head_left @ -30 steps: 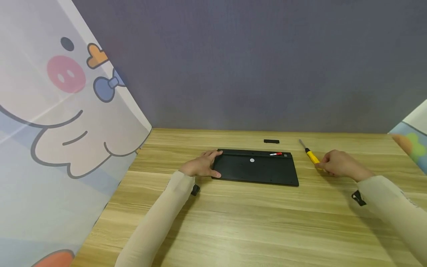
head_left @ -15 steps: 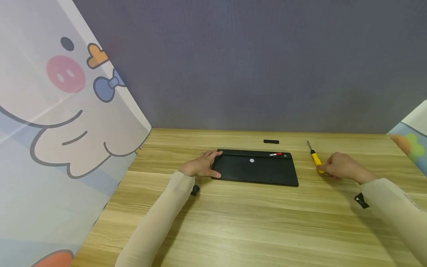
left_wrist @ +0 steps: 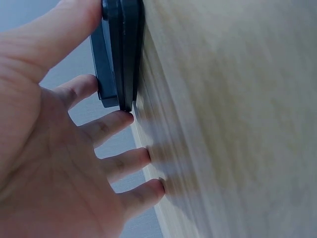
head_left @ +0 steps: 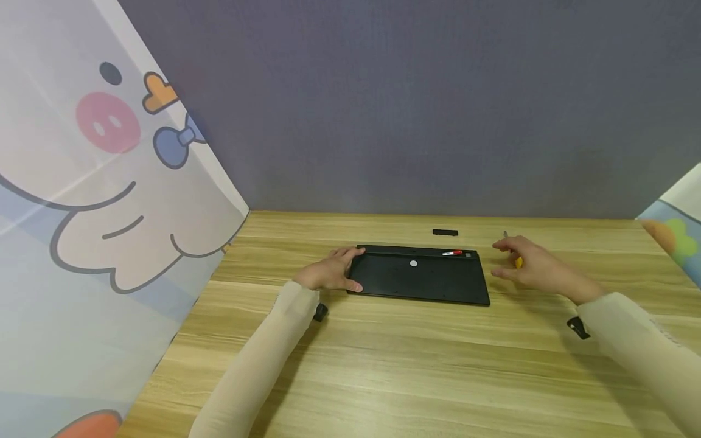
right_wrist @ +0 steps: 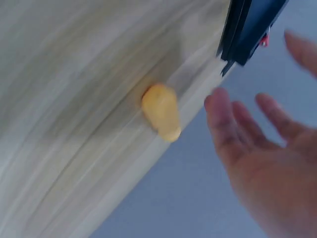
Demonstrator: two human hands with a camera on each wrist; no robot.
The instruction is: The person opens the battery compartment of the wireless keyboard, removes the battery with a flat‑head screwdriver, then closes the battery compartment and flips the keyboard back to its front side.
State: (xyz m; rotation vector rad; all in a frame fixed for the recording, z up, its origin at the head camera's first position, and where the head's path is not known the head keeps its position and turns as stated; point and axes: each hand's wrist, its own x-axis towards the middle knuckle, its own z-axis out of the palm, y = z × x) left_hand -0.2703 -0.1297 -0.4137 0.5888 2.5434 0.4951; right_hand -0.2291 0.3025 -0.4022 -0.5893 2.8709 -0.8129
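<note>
In the head view, the right hand [head_left: 533, 266] has just let go of the screwdriver [head_left: 519, 263]. Half a second ago its fingers were on the yellow handle; now thumb and fingers are spread and have shifted towards the keyboard [head_left: 420, 278], holding nothing. The screwdriver, set a little farther from the keyboard than a second ago, lies towards the far right corner of the desk [head_left: 411, 371], partly hidden by the hand. The left hand [head_left: 330, 271] has not moved: fingers spread, it rests on the left end of the keyboard. The keyboard lies near the far edge of the desk, apparently underside up, with a small red-and-white stick [head_left: 452, 253] on its raised bar. A small black cover [head_left: 445, 232] lies between it and the desk's far edge. Tool put aside and cover off, the right hand seems free for finger work on the keyboard while the left steadies it.

In the left wrist view, the thumb is against the keyboard and two fingers meet its end; the other two touch the desk beyond it.

In the right wrist view, blurred, the fingers are apart from the yellow handle, which lies on the desk.
</note>
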